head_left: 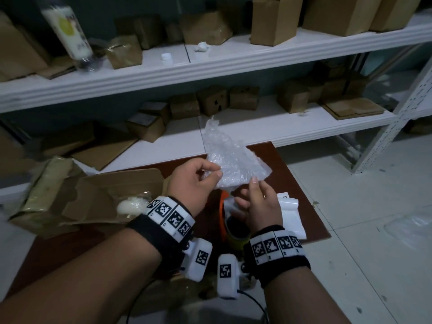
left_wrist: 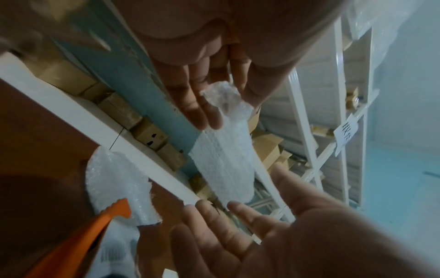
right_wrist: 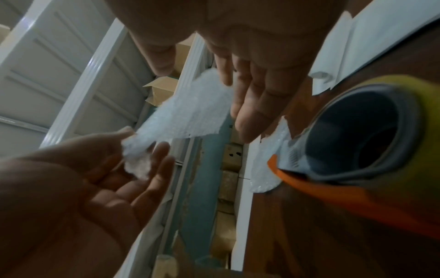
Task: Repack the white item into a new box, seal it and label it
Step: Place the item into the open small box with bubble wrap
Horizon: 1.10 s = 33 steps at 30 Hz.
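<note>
A crumpled sheet of bubble wrap [head_left: 230, 157] hangs in the air above the brown mat [head_left: 297, 183]. My left hand [head_left: 214, 173] pinches its left corner between thumb and fingers; in the left wrist view the wrap [left_wrist: 223, 159] hangs from that pinch. My right hand [head_left: 245, 192] is just below, fingers straight, fingertips [left_wrist: 234, 206] touching the wrap's lower edge. The white item [head_left: 131, 205], in clear film, lies in an open, torn cardboard box [head_left: 105, 190] to the left. White label sheets [head_left: 291, 212] lie on the mat at the right.
An orange and yellow tape dispenser [head_left: 230, 222] stands on the mat under my hands, over a second piece of bubble wrap [left_wrist: 114, 184]. White shelves [head_left: 210, 66] behind hold several cardboard boxes and flat cartons. Pale tiled floor [head_left: 374, 230] lies to the right.
</note>
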Motion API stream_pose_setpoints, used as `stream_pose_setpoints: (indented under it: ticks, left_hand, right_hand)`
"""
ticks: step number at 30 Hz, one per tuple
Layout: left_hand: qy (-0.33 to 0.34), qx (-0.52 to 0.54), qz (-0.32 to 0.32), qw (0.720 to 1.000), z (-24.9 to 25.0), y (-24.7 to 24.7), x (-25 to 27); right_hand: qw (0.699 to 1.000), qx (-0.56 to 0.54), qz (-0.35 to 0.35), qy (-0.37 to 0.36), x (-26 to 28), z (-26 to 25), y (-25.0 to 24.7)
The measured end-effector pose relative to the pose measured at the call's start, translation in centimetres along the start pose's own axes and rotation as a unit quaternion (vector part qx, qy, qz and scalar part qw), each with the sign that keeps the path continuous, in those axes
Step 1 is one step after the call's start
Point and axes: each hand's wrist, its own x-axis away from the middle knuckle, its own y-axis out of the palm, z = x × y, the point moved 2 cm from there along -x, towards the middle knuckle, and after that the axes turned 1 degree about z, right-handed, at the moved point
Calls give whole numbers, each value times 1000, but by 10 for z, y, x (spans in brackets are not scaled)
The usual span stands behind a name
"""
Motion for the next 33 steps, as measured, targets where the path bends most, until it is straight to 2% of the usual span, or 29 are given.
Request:
stream_pose_setpoints:
  ticks: [3,5,7,9,12,14,16,19,23,26,28,31,33]
  left_hand:
    - [-13,63,1,998,6,-36,19]
    - [-17,66,-22,997,7,-60,30]
    - [-15,30,-26,999,4,-83,41]
    - [0,-45,15,999,-4,-105,49]
    - [13,-173,54,983,-4,-133,59]
    - [-22,-125,7,992,1,-143,63]
    - [-77,4,-54,996,8,-147,67]
    - [-100,45,-29,994,1,-155,67]
    - [-134,59,35,989,-21,-173,60]
    - [-160,169,13,972,-27,-177,60]
    - [-164,190,11,968,-29,-177,60]
    - [-129,99,60,985,-30,-180,60]
    - [-52,-42,86,994,-22,-188,63]
  right_hand:
    - [999,-20,-15,-26,16,2,15]
    - [997,-67,-40,-7,30,2,27]
    - [986,-136,-90,31,43,2,42]
    - [972,-172,-146,64,57,1,56]
    - [942,-214,-241,95,75,3,74]
    - [922,-215,-301,112,85,9,87]
    - [912,-189,-341,126,91,20,99]
    - [928,-94,-341,113,98,35,112]
    - [961,38,-268,49,95,45,117]
    - [959,14,-279,49,91,44,116]
    - [951,-24,-301,62,92,41,117]
    - [954,-30,-297,38,92,38,118]
    - [962,-12,-271,8,89,37,117]
